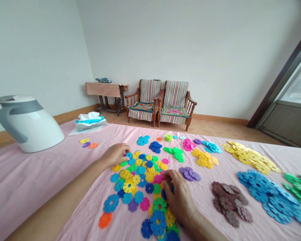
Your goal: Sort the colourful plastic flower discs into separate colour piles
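A mixed heap of flower-shaped plastic snowflake discs (136, 180) in several colours spreads over the pink cloth. At its far left edge is my left hand (117, 154), fingers bent and tips closed beside a small blue disc (129, 155); what they pinch, if anything, is hidden. My right hand (180, 195) curls over the heap's right side, its fingertips by a pink disc (157, 178). Dark blue shows between thumb and forefinger, but I cannot make out what is in the palm. Nearest me lies a large blue disc (158, 222); an orange disc (105, 220) sits at the near left.
Single-colour piles lie to the right: purple (190, 174), brown (229, 202), blue (268, 194), yellow (251, 156) and green (299, 187). Behind the heap is a bright green pile (175, 154). A white-grey jug (37, 129) and a tissue pack (91, 123) stand at left.
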`<state>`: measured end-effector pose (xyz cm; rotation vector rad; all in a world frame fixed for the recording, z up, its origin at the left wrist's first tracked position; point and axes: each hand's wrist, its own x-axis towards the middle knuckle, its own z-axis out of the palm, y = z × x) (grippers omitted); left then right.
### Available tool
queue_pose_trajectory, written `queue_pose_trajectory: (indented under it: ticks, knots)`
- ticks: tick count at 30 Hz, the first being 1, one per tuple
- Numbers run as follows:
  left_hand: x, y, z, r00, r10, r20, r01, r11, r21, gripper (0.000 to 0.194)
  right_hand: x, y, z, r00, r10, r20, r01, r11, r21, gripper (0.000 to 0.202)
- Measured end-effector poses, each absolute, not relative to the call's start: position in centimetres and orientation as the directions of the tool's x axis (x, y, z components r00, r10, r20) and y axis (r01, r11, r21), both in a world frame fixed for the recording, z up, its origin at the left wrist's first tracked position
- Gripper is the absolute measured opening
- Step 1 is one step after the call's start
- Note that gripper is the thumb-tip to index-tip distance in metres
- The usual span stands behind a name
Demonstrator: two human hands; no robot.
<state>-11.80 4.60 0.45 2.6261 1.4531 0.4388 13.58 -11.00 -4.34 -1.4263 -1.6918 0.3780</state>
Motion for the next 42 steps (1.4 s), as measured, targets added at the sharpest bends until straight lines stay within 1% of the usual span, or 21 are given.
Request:
queue_pose_trajectory:
  ticks: [2,4,9,14,18,21,26,29,31,33,36,39,42]
  knots:
    - [-11.7,4.5,0.6,0.503,0.841,0.201,0.808,-0.54,0.235,0.013,13.6,-10.9,-4.3,0.03,0.908,0.417,0.648,0.3,-0.7,0.014]
    - [-11.7,4.5,0.6,0.506,0.842,0.184,0.798,-0.539,0.269,0.012,13.6,-10.9,-4.4,0.032,0.906,0.423,0.649,0.303,-0.698,0.014]
    - [-12.2,5.2,0.1,0.485,0.86,0.158,0.765,-0.505,0.4,0.009,13.6,-10.8,-4.5,0.026,0.901,0.433,0.65,0.314,-0.692,0.014]
    - [-12.4,5.6,-0.2,0.474,0.867,0.151,0.683,-0.471,0.559,0.005,13.6,-10.8,-4.4,0.028,0.899,0.437,0.65,0.315,-0.691,0.014]
    - [-12.5,5.9,-0.4,0.438,0.886,0.15,0.663,-0.432,0.612,0.003,13.6,-10.8,-4.3,0.033,0.898,0.438,0.653,0.312,-0.69,0.015]
    - [-12.5,6.3,-0.5,0.382,0.911,0.157,0.648,-0.385,0.657,0.008,13.6,-10.9,-4.3,0.033,0.895,0.445,0.657,0.316,-0.684,0.015]
    - [-11.4,7.6,-0.9,0.223,0.961,0.161,0.629,-0.269,0.73,0.015,13.5,-11.0,-4.1,0.029,0.88,0.474,0.658,0.34,-0.671,0.017]
    - [-9.9,9.0,-1.3,0.152,0.978,0.146,0.637,-0.209,0.741,0.016,13.5,-11.0,-4.0,0.029,0.882,0.471,0.661,0.336,-0.671,0.019]
    - [-8.8,10.1,-1.7,0.115,0.983,0.142,0.651,-0.182,0.737,0.012,13.5,-10.9,-4.0,0.029,0.885,0.465,0.661,0.332,-0.673,0.019]
    - [-7.9,11.2,-2.2,0.083,0.985,0.15,0.665,-0.168,0.728,0.01,13.5,-11.0,-3.9,0.03,0.888,0.46,0.663,0.327,-0.673,0.018]
    - [-7.2,12.0,-2.5,0.059,0.981,0.183,0.685,-0.174,0.707,0.011,13.5,-11.0,-3.9,0.033,0.893,0.448,0.665,0.315,-0.677,0.018]
    - [-7.6,11.4,-2.1,0.108,0.969,0.221,0.703,-0.232,0.672,0.012,13.5,-11.1,-3.9,0.036,0.894,0.446,0.662,0.313,-0.681,0.017]
    - [-8.4,9.8,-1.2,0.25,0.942,0.225,0.7,-0.337,0.63,0.011,13.5,-11.0,-3.9,0.031,0.889,0.456,0.663,0.323,-0.675,0.015]
